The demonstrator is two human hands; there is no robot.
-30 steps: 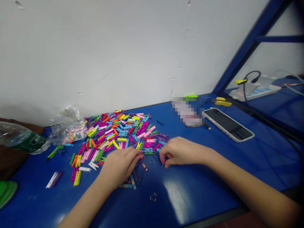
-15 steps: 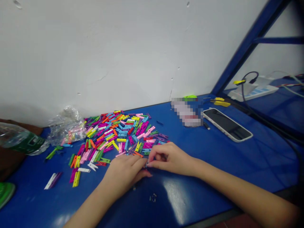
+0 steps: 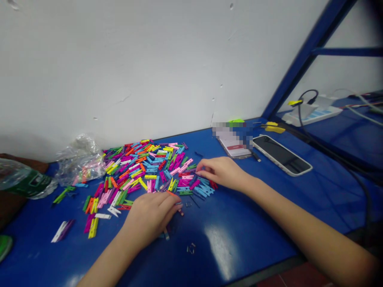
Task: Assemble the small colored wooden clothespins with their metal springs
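Note:
A heap of small coloured clothespins (image 3: pixel 149 167) lies on the blue table (image 3: pixel 257 223) near the wall. My left hand (image 3: pixel 151 217) rests in front of the heap, fingers curled over a few loose peg pieces; what the fingertips grip is hidden. My right hand (image 3: pixel 220 171) sits at the heap's right edge, fingers bent together and touching the pegs there. A small metal spring (image 3: pixel 191 248) lies on the table just in front of my left hand.
A crumpled clear plastic bag (image 3: pixel 79 161) and a lying plastic bottle (image 3: pixel 24 181) are at the left. A phone (image 3: pixel 281 154) lies to the right, a black cable (image 3: pixel 329 153) and power strip (image 3: pixel 314 113) behind it. A white and a purple peg (image 3: pixel 61 231) lie apart.
My right hand has left my left hand and moved up and right to the heap's edge. My left hand has stayed roughly in place.

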